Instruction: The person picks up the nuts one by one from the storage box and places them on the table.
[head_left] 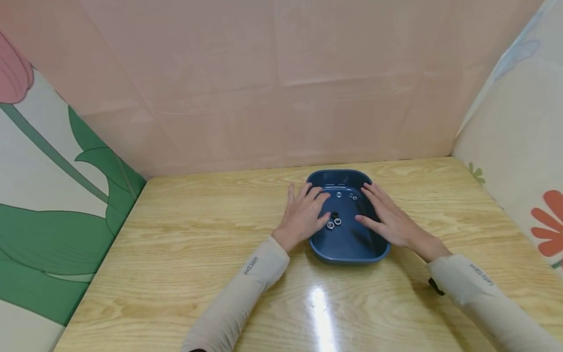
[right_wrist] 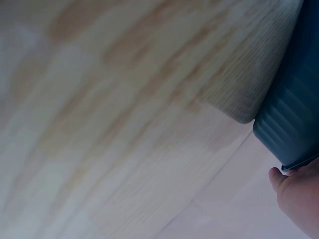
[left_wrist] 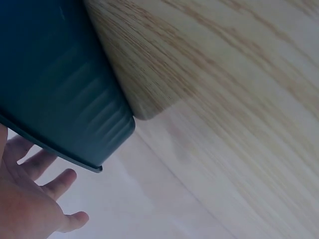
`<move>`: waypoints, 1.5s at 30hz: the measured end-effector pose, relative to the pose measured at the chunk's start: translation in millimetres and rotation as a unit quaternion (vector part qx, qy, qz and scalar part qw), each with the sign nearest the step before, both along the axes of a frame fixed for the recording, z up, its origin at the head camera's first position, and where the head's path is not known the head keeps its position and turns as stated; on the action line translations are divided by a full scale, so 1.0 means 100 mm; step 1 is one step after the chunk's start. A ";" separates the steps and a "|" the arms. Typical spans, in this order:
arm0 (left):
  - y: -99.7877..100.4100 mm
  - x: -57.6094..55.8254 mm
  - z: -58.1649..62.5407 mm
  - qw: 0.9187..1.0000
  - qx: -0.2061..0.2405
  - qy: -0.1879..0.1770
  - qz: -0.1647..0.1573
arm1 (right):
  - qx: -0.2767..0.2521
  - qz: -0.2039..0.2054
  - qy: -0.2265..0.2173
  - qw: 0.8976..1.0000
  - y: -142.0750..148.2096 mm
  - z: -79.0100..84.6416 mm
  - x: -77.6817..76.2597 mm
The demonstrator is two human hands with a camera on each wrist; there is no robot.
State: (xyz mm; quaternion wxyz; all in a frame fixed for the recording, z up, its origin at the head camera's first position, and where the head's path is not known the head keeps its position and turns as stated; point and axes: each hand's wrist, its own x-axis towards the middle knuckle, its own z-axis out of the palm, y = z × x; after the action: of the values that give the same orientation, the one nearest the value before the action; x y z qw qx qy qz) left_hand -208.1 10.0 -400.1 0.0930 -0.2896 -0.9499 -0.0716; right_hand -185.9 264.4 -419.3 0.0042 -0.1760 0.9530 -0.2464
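A dark blue oblong basin (head_left: 352, 247) stands on the table, with several small metal nuts (head_left: 337, 222) and a black ring-like piece (head_left: 335, 214) on its bottom. Smaller metal pieces (head_left: 338, 194) lie toward its far end. My left hand (head_left: 304, 214) is over the left rim, fingers spread and thumb inside. Across from it, my right hand (head_left: 390, 221) lies over the right rim with its fingers extended. Both wrist views show the ribbed outer wall (left_wrist: 65, 94) and part of each hand by the rim; the right fingers are mostly hidden there.
The basin is on a light wood-grain table (head_left: 198, 230), right of its middle. A pink sheet (head_left: 272, 98) rises behind the far edge. Printed panels with plants (head_left: 44, 234) and flowers (head_left: 545, 220) stand at both sides.
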 end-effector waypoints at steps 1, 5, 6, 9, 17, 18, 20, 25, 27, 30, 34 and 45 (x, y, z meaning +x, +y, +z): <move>0.00 0.00 0.00 1.000 -0.001 -0.004 -0.002 | 0.000 -0.001 0.001 1.000 0.00 0.00 0.00; 0.02 0.00 -0.01 1.000 -0.005 -0.017 -0.010 | -0.001 -0.004 -0.002 1.000 -0.01 0.00 0.00; 0.03 0.00 -0.01 1.000 -0.005 -0.019 -0.012 | 0.000 -0.003 -0.003 1.000 -0.01 0.00 0.00; 0.04 0.00 -0.02 0.999 -0.005 -0.025 -0.019 | 0.002 0.001 -0.007 1.000 0.00 0.00 0.00; 0.06 -0.01 -0.01 0.998 -0.010 -0.053 -0.030 | 0.001 0.003 -0.003 1.000 0.00 0.01 0.00; 0.07 0.00 -0.01 0.998 -0.010 -0.059 -0.031 | 0.001 0.004 -0.002 1.000 0.00 0.01 -0.01; 0.07 -0.01 -0.01 0.997 -0.012 -0.070 -0.032 | -0.002 0.006 0.001 1.000 0.00 0.00 -0.01; 0.09 -0.01 -0.02 0.995 -0.016 -0.091 -0.031 | -0.003 0.005 0.002 1.000 -0.01 -0.02 -0.01; 0.10 -0.01 -0.02 0.995 -0.016 -0.096 -0.032 | -0.003 0.002 0.001 1.000 -0.01 -0.02 -0.01; 0.11 -0.02 -0.01 0.994 -0.019 -0.102 -0.035 | -0.004 -0.001 0.003 1.000 -0.01 -0.01 -0.01; 0.13 -0.02 -0.01 0.993 -0.024 -0.108 -0.038 | -0.005 0.000 -0.001 1.000 -0.01 0.00 0.00; 0.15 -0.02 -0.03 0.992 -0.023 -0.112 -0.049 | -0.008 0.005 -0.009 1.000 0.01 0.00 0.00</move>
State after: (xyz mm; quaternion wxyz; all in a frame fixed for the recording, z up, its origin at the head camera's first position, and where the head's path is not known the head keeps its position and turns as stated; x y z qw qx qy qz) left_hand -210.0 24.8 -402.8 -0.0243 -0.3284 -0.9403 -0.0858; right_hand -186.3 265.2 -419.2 0.0131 -0.1788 0.9500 -0.2557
